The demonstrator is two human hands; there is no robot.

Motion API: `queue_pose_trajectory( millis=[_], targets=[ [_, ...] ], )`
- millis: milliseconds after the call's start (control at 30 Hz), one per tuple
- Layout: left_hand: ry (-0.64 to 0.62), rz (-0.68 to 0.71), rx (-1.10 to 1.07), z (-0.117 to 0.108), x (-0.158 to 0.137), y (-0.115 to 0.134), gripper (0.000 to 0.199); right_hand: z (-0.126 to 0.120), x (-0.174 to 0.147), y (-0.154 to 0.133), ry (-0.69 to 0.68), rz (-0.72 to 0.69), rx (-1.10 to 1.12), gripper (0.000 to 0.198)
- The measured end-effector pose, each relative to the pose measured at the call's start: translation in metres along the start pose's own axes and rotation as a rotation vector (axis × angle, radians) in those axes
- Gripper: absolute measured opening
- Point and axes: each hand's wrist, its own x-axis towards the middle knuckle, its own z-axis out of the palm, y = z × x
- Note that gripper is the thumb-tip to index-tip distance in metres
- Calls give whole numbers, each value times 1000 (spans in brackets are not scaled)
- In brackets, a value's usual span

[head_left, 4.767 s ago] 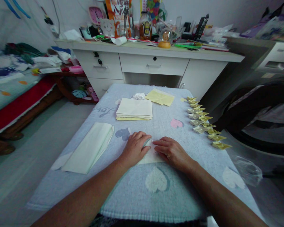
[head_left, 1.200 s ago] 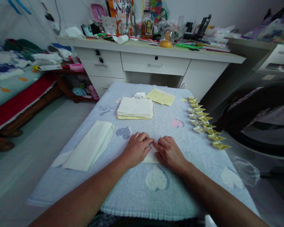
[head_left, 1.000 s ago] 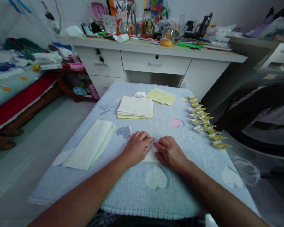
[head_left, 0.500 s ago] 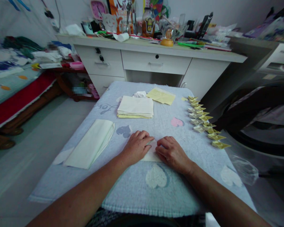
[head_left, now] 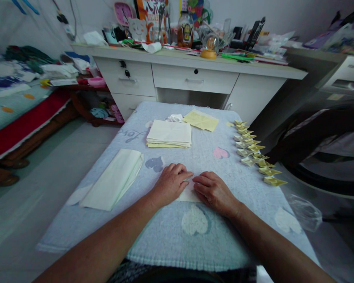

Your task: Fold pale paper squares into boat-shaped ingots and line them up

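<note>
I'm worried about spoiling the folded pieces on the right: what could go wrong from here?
The folded paper pieces sit along the right edge of the cloth, so a brush of the right hand or its arm might knock some off. The pale paper at the left hand and right hand lies on that fabric, so a crease pressed there could come out uneven.
</note>
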Motion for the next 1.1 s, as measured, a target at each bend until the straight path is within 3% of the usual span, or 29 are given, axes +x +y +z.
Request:
queue_pose_trajectory(
  millis=[467,1100],
  targets=[
    [7,-4,-20,-2,0,1,33,-2,1,2,-48,-5,37,13],
    [27,-27,7,-3,1,8,26,2,-1,0,8,-10,-23,12]
  ],
)
